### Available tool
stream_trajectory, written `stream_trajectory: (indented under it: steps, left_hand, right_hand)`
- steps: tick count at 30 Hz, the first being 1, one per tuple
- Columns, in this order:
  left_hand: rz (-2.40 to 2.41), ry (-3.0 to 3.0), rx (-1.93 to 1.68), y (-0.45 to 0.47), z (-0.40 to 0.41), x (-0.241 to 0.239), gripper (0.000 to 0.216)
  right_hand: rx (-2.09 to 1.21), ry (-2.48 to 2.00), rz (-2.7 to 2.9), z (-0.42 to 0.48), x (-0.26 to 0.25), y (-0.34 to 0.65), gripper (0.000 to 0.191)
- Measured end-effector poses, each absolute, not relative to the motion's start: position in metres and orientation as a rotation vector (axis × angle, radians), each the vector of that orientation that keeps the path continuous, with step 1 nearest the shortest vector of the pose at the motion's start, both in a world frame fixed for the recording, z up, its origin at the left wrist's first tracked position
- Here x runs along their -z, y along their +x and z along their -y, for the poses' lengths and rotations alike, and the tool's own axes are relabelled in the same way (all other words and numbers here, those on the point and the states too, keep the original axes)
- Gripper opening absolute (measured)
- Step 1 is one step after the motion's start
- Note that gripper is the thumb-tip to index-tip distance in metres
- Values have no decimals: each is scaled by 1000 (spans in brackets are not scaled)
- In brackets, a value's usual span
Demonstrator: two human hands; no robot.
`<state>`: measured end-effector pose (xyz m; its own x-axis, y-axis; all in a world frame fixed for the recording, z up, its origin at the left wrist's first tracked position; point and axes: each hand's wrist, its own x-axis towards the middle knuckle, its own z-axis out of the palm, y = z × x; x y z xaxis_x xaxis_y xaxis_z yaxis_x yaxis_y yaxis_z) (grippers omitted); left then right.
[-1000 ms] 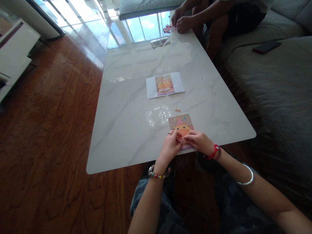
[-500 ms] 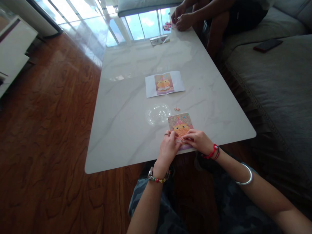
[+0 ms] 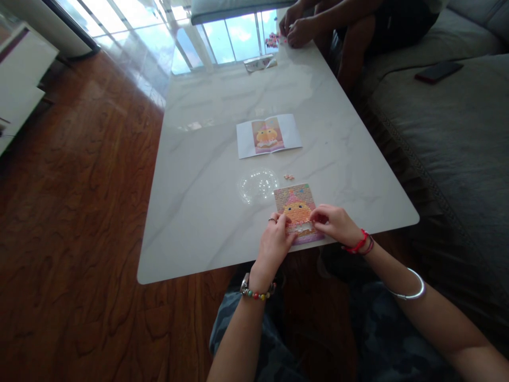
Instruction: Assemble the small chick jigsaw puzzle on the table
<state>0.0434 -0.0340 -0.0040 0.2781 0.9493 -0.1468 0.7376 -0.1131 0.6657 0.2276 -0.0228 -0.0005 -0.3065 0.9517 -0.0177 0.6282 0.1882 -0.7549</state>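
At the table's near edge lies a small mosaic-like picture (image 3: 296, 213), a yellow-orange character with a pink party hat on a brick-patterned ground. A pale band (image 3: 303, 227) crosses its lower part. My left hand (image 3: 275, 233) rests on its left side, thumb and fingers apart, steadying nothing that I can see between them. At the right edge, my right hand (image 3: 334, 222) has its fingers bent together in a pinch; whatever they hold is too small to make out. Just beyond the picture sits a little group of small pinkish pieces (image 3: 288, 177).
A creased sheet (image 3: 294, 132) printed with the same character lies farther up the white marble-patterned table (image 3: 199, 201). Beyond it are a white packet (image 3: 260, 63) and small pink pieces (image 3: 272, 40) by another person's hands (image 3: 301, 32). A phone (image 3: 438, 72) lies on the sofa.
My right hand has moved to the right, from the middle of the picture's lower part to its right edge, uncovering the pale band. My left hand has stayed in place.
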Motion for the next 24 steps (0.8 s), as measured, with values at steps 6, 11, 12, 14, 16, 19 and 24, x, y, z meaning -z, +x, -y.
stream_trajectory:
  steps: [6,11,12,14,16,19,24]
  left_hand:
    - [-1504,1896,-423,43,33,4,21]
    - [-1502,1894,-422,43,33,3,20]
    - [-1502,1894,-421,43,33,3,20]
    - [-1499,1897,-421,43,33,3,20]
    - [-1499,1904,-420,43,33,4,20]
    - [-1502,1919,-412,43,33,4,20]
    - [-1517,1926,-388,43,33,4,20]
  right_hand:
    - [-1253,-1510,1698,26,0,222,20]
    - [-1128,-1557,1763,29,0,215,13]
    - [-1127,-1565,1758,30,0,214,11]
    - [-1166,-1577,1705,30,1,211,11]
    - [-1236,-1586,1629,31,2,209,14]
    - [-1238,-1612,1635,32,0,206,19]
    - [-1082,-1681,1769,33,-3,202,13]
